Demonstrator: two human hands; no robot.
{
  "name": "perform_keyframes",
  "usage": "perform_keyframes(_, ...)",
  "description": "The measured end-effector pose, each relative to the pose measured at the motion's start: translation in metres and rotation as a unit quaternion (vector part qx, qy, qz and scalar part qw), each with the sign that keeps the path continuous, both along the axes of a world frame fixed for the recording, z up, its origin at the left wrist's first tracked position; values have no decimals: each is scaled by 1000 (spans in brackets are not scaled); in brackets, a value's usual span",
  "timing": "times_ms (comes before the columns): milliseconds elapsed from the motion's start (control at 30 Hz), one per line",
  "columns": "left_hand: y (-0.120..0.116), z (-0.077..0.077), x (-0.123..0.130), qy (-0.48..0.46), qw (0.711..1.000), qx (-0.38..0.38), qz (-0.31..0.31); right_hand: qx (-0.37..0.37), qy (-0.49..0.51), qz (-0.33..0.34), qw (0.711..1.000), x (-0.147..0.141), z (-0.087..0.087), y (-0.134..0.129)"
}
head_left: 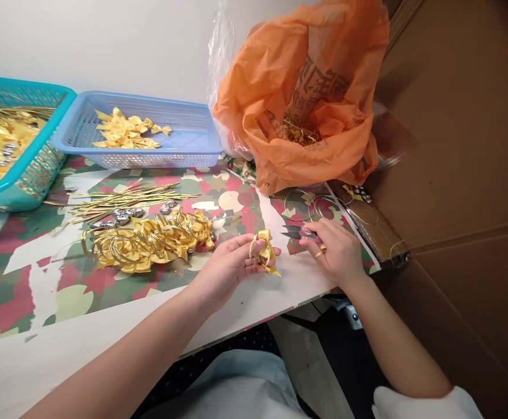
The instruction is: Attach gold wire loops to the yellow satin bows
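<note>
Between the thumb and fingers of my left hand point(231, 262) is a gold bow point(265, 247) with a looped gold wire, held above the pale front strip of the table. To its right, my right hand point(334, 250) grips small dark snips point(295, 232), their blades pointing left toward the bow without touching it. Left of my left hand lies a pile of gold bows with coiled gold wire point(149, 238). Behind that pile are silver bells point(120, 217) and a bundle of straight gold wires point(123, 201).
A blue basket point(149, 157) with gold bows stands at the back, beside a turquoise basket point(39, 169) at the left. An open orange bag point(271, 151) holds gold scraps. Thin wire rings point(299, 205) lie before it. Cardboard point(454, 145) rises at the right.
</note>
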State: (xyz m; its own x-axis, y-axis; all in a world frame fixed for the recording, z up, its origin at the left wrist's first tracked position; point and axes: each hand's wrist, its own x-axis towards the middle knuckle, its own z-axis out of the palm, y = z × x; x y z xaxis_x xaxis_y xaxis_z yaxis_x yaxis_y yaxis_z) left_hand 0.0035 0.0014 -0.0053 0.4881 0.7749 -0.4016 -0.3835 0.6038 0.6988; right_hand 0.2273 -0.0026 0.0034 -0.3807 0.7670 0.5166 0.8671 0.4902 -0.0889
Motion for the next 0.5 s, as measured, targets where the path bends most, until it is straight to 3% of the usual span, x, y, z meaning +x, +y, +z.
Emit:
perform_keyframes(133,-1,-1,-1,-5,1000,3,11,-90,-42,-110,989,4,-16,8)
perform_keyframes(267,-2,1,-1,1,999,-10,31,-110,-50,-142,982,7,-23,14)
perform_keyframes(333,-1,1,0,8,999,-10,41,-95,1,-121,988,7,-21,13)
perform_keyframes(400,0,0,1,19,998,-6,54,-90,116,-67,987,1,-17,8)
perform_keyframes(500,0,-2,2,36,996,19,75,-161,306,37,938,-19,-13,-9)
